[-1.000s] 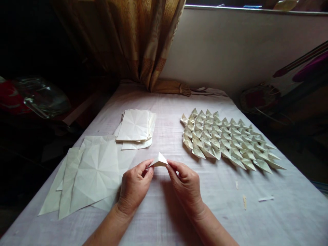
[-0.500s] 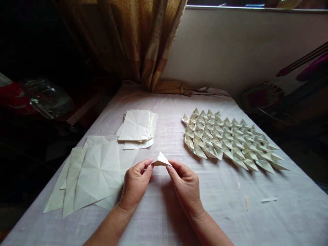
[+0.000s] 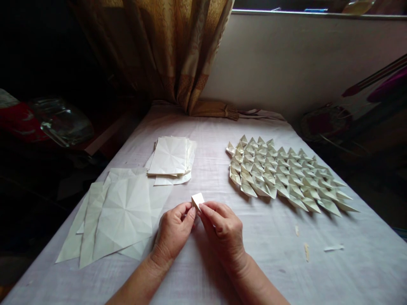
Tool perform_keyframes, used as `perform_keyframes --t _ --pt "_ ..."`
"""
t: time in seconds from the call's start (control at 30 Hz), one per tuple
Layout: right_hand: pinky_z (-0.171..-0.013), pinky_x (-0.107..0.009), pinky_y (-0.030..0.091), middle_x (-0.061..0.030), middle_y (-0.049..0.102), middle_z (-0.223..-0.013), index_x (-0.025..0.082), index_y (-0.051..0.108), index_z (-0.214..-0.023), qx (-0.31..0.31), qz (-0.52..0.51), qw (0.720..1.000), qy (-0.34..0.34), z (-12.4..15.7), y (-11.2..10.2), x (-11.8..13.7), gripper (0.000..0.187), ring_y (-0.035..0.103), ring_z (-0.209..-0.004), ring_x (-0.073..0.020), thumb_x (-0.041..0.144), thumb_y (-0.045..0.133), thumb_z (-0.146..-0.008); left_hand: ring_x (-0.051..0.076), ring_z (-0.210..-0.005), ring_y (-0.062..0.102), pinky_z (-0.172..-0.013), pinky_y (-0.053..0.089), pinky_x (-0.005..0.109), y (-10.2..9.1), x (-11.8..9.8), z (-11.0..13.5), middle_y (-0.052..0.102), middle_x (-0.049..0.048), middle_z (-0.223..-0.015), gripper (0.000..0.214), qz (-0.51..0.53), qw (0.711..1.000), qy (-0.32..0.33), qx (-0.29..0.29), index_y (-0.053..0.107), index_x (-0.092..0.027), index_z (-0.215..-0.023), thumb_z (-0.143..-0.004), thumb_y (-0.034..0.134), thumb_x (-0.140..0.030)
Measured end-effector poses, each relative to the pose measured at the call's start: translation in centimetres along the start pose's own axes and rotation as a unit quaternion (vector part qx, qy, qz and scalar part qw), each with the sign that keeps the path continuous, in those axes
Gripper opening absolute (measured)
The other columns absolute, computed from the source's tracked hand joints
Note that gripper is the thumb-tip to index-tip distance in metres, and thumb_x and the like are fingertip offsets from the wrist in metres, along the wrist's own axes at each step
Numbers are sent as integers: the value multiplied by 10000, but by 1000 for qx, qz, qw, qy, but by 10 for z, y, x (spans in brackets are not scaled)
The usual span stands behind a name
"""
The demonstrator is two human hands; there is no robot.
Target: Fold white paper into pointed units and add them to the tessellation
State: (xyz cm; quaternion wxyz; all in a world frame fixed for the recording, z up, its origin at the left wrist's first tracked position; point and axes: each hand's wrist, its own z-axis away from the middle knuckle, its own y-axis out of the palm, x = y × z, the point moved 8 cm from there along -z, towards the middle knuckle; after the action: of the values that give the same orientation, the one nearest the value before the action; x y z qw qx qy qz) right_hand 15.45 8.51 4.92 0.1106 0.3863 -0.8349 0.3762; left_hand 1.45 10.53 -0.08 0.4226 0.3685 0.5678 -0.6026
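Clear container: 1, far left (image 3: 65, 123), off the counter (image 3: 327, 279); contents can't tell.
Loose creased sheets: at least 4 (image 3: 124, 212), overlapping, left.
Sheet stack: 1 (image 3: 168, 155), left of centre, farther out; sheet count unreadable.
Left hand: 1 (image 3: 176, 224), grip pinching folded piece.
Folded piece: 1 (image 3: 197, 198), near centre, between fingertips.
Right hand: 1 (image 3: 224, 226), grip pinching same piece.
Pointed paper units: dozens (image 3: 282, 178), close-packed rows, right.
Scraps: 3 (image 3: 306, 252), near right.
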Motion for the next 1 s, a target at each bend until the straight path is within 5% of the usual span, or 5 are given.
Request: perform_keyframes --t 0.4,0.53,0.7,0.8,1.0 --pt "-731 -294 602 -82 724 -970 253 715 -1092 49 -98 994 14 7 6 -6 295 695 -851 -180 113 546 -895 124 -545 601 -414 411 173 7 0 0 707 46 -741 385 129 988 -58 68 725 -136 -984 -770 655 -448" --pt "-798 -313 590 -88 735 -1007 236 728 -1052 35 -142 983 110 3 -2 -34 274 702 -923 -192 153 517 -897 115 -542 603 -401 412 170 5 5 -2 715 65 -830 438 136 983 -100 70 708 -127 -1008 -737 650 -466" --pt "-649 -286 562 -97 761 -904 175 737 -1015 139 -261 896 332 4 13 -67 358 698 -746 -193 459 574 -871 104 -520 564 -372 376 154 3 0 -1 683 40 -748 427 125 981 -104 110 696 -119 -1010 -746 611 -444" --pt "-577 -253 497 -61 735 -727 165 751 -809 215 -297 856 365 6 25 -62 367 637 -617 -161 496 596 -839 92 -466 505 -360 346 149 4 -2 0 619 -1 -612 411 110 982 -99 120 693 -122 -1008 -763 584 -432" --pt "-535 -230 414 -25 665 -632 149 723 -733 210 -329 832 393 13 30 -53 365 524 -555 -122 500 638 -784 101 -486 511 -350 329 148 6 -1 -2 598 -8 -607 430 116 981 -100 116 677 -123 -1012 -763 576 -458"
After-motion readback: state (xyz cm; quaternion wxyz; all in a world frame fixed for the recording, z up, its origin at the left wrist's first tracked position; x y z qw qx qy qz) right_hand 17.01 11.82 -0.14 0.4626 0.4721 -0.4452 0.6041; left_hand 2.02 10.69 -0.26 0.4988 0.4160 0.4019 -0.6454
